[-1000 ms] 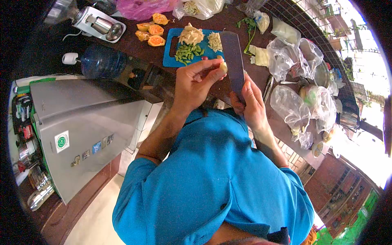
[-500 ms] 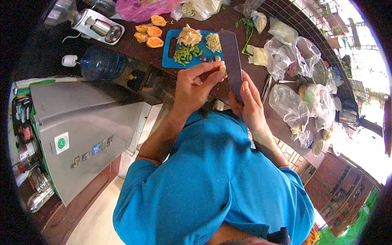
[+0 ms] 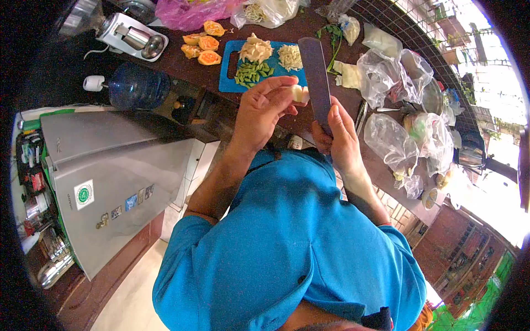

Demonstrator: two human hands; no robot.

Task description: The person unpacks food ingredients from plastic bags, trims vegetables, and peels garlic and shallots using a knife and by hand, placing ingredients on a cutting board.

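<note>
The left hand (image 3: 266, 109) had a small pale piece (image 3: 300, 95) pinched between thumb and fingers right beside the knife (image 3: 316, 74), probably to keep it steady near the blade. Garlic maybe, too small to be sure. The right hand (image 3: 341, 132) was wrapped around the handle end, presumably for control, blade pointing away from the body. On the blue cutting board (image 3: 225, 80), green bits (image 3: 253, 73) and pale shreds (image 3: 290, 57) sat in separate piles, likely to avoid mixing.

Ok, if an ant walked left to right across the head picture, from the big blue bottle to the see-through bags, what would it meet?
Big blue bottle → orange pieces → left hand → knife → see-through bags.
</note>
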